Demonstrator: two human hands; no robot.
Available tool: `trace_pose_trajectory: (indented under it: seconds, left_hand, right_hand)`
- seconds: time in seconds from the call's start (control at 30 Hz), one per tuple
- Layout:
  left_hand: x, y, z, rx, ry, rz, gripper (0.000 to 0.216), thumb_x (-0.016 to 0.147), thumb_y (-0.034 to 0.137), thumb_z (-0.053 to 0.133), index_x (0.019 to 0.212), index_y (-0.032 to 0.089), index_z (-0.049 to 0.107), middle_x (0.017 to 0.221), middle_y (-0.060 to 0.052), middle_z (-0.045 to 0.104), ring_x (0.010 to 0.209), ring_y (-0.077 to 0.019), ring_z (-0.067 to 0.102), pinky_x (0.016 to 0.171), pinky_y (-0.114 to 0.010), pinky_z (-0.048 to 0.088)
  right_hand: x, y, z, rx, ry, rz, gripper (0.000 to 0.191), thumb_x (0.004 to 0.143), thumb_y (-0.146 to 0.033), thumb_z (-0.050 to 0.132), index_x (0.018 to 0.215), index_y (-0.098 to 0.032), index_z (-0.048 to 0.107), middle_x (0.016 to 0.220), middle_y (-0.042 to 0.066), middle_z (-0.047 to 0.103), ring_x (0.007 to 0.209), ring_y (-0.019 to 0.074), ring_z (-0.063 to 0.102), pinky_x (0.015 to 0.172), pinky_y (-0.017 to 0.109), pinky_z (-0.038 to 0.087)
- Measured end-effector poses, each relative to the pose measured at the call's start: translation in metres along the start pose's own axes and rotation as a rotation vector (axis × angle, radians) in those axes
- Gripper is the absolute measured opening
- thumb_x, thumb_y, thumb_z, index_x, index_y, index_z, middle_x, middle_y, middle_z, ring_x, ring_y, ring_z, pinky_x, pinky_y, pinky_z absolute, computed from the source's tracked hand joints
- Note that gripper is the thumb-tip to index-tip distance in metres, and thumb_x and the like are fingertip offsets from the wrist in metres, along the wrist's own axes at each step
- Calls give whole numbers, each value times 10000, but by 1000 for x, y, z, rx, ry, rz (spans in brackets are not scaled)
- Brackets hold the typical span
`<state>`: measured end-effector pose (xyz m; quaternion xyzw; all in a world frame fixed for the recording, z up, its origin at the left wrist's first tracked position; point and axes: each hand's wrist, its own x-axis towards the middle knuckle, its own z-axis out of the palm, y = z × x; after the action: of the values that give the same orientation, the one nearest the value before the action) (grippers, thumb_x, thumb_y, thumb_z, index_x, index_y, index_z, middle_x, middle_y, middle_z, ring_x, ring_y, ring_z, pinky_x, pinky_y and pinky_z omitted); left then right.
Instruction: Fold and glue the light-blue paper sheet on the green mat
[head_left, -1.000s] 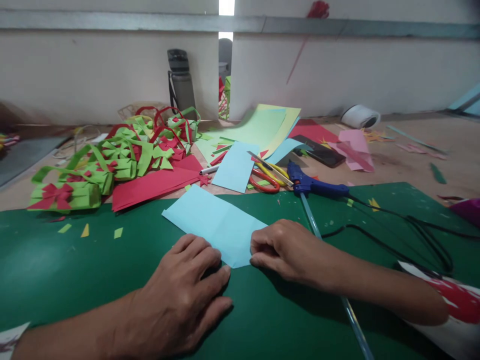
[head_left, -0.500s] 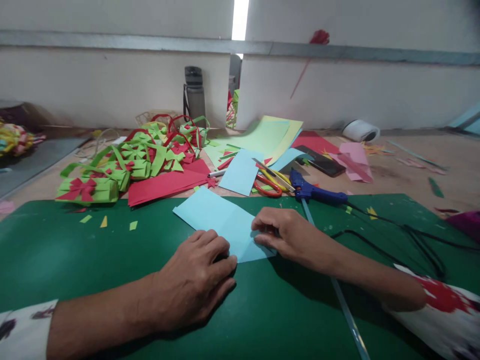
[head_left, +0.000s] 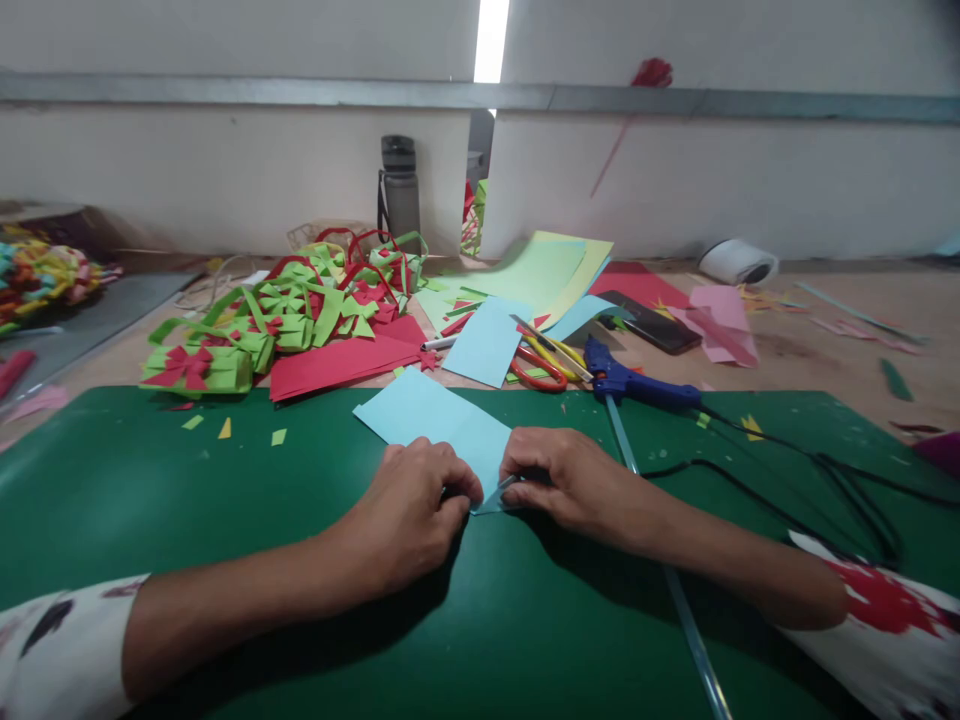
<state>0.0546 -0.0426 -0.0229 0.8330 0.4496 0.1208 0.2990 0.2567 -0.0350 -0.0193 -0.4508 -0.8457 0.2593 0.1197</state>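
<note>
Covering the table before us, the mat (head_left: 150,500) carries all we work on. Beyond its far edge, to the left, sits a heap (head_left: 285,320) of green and red paper bows. The blue sheet (head_left: 431,420) lies on the middle of the mat, its near edge lifted. Our left hand (head_left: 409,520) curls its fingers together and pinches that edge; our right hand (head_left: 570,485) pinches it just beside, fingertips close to the left's. The glue gun (head_left: 637,385) and scissors (head_left: 540,365) lie beyond the right hand, apart from it.
</note>
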Motion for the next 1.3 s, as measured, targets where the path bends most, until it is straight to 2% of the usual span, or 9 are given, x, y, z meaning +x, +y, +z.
trace_pose_trajectory:
  seconds: [0.13,0.3,0.43,0.57,0.8,0.93,1.03,1.13,1.3]
  left_hand:
    - [0,4,1,52,8,9,204,768,70,526,760,227,657,794,11,625,825,-211,516,765,-374,343]
    - [2,11,8,146,61,-34,77,769,170,635,695,191,639,765,-27,603,806,-237,522,729,-391,360]
    - [2,10,16,247,92,15,100,809,161,584,715,180,614,762,-42,582,791,-244,511,702,-392,352]
    - [1,9,19,348,69,55,96,836,179,536,757,167,590,807,-72,572,796,-266,493,684,-409,345]
    - [0,4,19,325,100,89,105,831,184,540,728,167,553,795,-64,557,782,-243,471,689,-403,352]
    - [-7,-6,17,175,180,191,141,851,165,521,710,171,515,796,-49,557,779,-214,469,710,-379,372]
    - [-14,-13,14,61,217,313,137,890,129,458,770,168,510,839,-50,568,797,-192,476,730,-348,393]
    - [-19,-17,11,46,199,399,130,913,126,439,822,164,524,895,-59,577,817,-184,483,741,-333,405]
    - [-24,-20,10,109,157,456,124,931,182,454,882,164,566,944,-71,595,881,-210,500,769,-348,426]
  right_hand:
    - [-1,-1,-1,17,18,8,42,788,-163,636,746,-166,634,754,-3,603,702,126,517,624,238,336]
    - [-2,-2,0,14,25,5,51,783,-160,643,733,-168,639,740,-10,594,692,120,507,617,236,325]
    - [-3,0,1,0,39,-8,68,781,-160,641,715,-165,629,720,-16,574,681,116,496,604,234,309]
    - [-2,1,2,9,46,-8,70,776,-159,645,711,-165,620,722,-18,570,683,115,493,606,230,306]
    - [-1,-3,0,12,35,13,90,792,-167,639,703,-157,627,718,-11,577,677,115,492,608,233,308]
    - [0,-5,1,-15,45,7,219,863,-250,579,668,-155,611,677,-12,549,636,108,463,588,242,289]
    - [1,-6,3,-54,80,42,240,857,-257,583,639,-158,592,650,-23,523,607,101,435,571,247,266]
    - [2,-5,5,-85,109,67,211,826,-241,610,632,-161,588,642,-26,517,595,100,423,560,250,250]
    - [3,-2,10,-137,140,49,162,802,-225,634,661,-162,586,655,-20,519,620,110,441,569,251,257]
